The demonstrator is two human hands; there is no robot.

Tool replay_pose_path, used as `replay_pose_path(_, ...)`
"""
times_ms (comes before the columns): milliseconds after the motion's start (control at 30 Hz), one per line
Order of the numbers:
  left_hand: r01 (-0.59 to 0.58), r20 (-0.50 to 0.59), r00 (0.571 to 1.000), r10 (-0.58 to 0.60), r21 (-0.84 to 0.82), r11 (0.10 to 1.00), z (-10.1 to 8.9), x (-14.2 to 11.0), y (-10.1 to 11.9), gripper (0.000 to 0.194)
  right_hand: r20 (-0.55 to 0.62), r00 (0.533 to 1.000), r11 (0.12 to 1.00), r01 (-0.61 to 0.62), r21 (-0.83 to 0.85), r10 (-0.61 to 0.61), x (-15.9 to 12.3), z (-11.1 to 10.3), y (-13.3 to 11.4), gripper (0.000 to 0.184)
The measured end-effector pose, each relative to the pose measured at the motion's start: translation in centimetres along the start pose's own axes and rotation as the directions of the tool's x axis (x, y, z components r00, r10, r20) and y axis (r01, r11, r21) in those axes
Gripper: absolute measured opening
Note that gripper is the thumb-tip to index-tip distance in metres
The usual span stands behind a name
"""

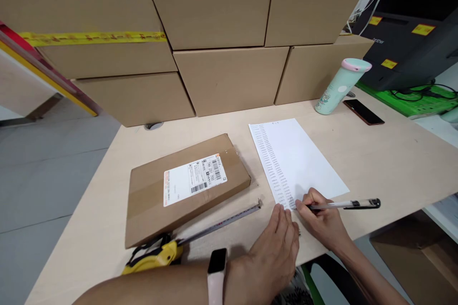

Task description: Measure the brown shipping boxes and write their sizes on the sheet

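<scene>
A white sheet of paper [298, 157] lies on the desk, with columns of small handwriting down its left side. My right hand [320, 217] grips a pen [352, 204] with a clear barrel and black cap; the tip is at the sheet's lower edge, hidden by the fingers. Flat on the paper's lower left corner rests my left hand [274, 243], fingers stretched out and holding nothing. Left of it is a yellow tape measure [157, 258] with its metal blade pulled out along a flat cardboard parcel [146, 195]. The parcel bears a white shipping label [195, 179].
Large cardboard boxes [229, 81] are stacked along the desk's back. A mint-green tumbler [339, 86] stands at the right, beside a dark phone [364, 112]. Behind them a black printer [404, 43] sits above a green surface [425, 100]. An open carton [411, 257] is below the desk's right edge.
</scene>
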State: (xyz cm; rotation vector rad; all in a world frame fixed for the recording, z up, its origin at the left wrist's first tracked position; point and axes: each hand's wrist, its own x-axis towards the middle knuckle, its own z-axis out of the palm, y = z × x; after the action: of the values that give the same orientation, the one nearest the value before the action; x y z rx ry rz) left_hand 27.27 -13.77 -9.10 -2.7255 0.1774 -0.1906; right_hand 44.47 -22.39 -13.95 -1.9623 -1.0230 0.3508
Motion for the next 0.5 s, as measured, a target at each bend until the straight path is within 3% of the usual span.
replay_pose_path(500, 0.006, -0.022, 1.000, -0.006, -0.016, 1.000, 0.09, 0.07, -0.21, 0.042, -0.024, 1.000, 1.000, 0.007, -0.028, -0.007, -0.06, 0.00, 0.13, 0.030)
